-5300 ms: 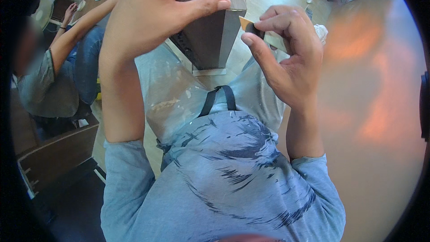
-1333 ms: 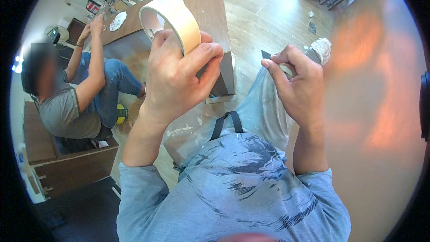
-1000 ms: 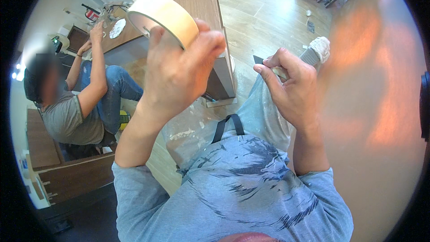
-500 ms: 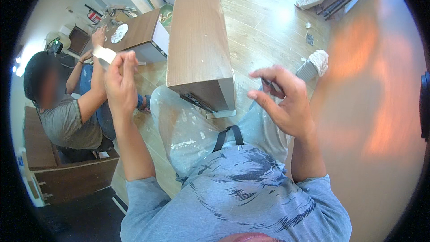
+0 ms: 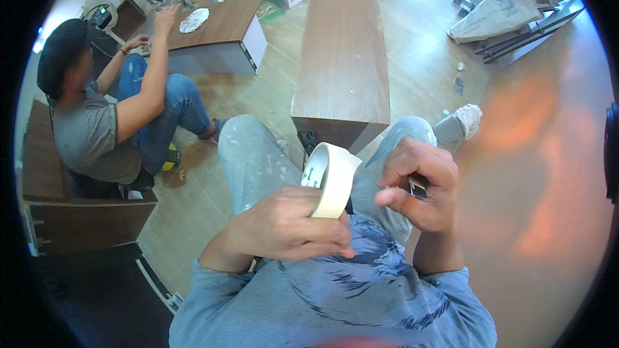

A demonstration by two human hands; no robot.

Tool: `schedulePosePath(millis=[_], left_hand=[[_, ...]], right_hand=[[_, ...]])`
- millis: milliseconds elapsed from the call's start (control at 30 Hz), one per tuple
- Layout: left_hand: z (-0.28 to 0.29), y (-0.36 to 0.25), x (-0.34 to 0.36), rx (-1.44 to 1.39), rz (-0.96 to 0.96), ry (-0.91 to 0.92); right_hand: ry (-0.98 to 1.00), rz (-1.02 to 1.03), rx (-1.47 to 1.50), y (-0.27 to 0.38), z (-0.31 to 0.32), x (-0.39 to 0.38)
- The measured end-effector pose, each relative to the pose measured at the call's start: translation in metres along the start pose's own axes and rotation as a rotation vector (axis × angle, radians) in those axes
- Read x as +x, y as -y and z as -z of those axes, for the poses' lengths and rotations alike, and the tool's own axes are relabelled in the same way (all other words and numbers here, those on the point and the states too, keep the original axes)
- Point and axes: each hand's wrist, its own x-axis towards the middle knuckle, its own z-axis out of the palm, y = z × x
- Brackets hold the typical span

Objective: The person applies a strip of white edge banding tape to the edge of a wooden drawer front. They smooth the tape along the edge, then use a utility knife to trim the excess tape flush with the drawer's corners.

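Note:
In front of my body, my left hand (image 5: 287, 224) is closed around a roll of cream masking tape (image 5: 337, 183). The roll stands on edge, and a short loose end sticks out at its upper right. To its right, my right hand (image 5: 422, 183) is curled, thumb and forefinger close together. Tucked in its palm is a small dark piece with a shiny edge (image 5: 418, 188), mostly hidden by the fingers. Between and beyond my knees lies a long wood-faced cabinet box (image 5: 342, 51), which neither hand touches.
At left a co-worker (image 5: 97, 129) sits beside a low wooden cabinet (image 5: 222, 22) bearing a white crumpled item (image 5: 194, 20). Brown panels (image 5: 90, 222) stand at lower left. A ribbed container with white cloth (image 5: 458, 124) is right of my knee; a white sack (image 5: 500, 13) lies farther back.
My left hand has come down and right from the upper left, bringing the tape in front of me. My right hand has lowered slightly, its fingers curling tighter. The view has shifted left.

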Motion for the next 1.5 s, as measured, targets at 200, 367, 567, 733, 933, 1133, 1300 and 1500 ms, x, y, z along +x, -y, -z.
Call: schedulePosePath(millis=[200, 367, 567, 733, 933, 1133, 1300, 1500], left_hand=[[-0.019, 0.019, 0.003, 0.111, -0.002, 0.04], [-0.026, 0.022, 0.01, 0.016, -0.061, -0.018], [0.003, 0.009, -0.012, 0.05, -0.207, -0.283], [0.028, 0.026, -0.039, -0.233, 0.081, -0.81], [-0.001, 0.02, -0.024, -0.288, 0.233, -0.928], [0.006, 0.008, -0.008, -0.278, 0.203, -0.727], [-0.017, 0.016, -0.004, -0.153, 0.314, -0.602], [-0.027, 0.034, -0.01, -0.215, 0.203, -0.732]], right_hand=[[0.205, -0.238, 0.045, 0.001, -0.012, -0.007], [-0.005, -0.426, 0.383, -0.005, -0.035, -0.028], [-0.169, -0.154, 0.523, -0.002, -0.007, -0.041], [-0.184, -0.156, 0.584, 0.006, 0.011, -0.038], [0.067, -0.105, -0.071, 0.015, 0.005, -0.023], [0.121, -0.041, -0.254, 0.019, -0.006, -0.008], [0.157, -0.017, -0.371, 0.021, -0.012, -0.002], [0.228, 0.015, -0.345, 0.015, -0.011, 0.0]])
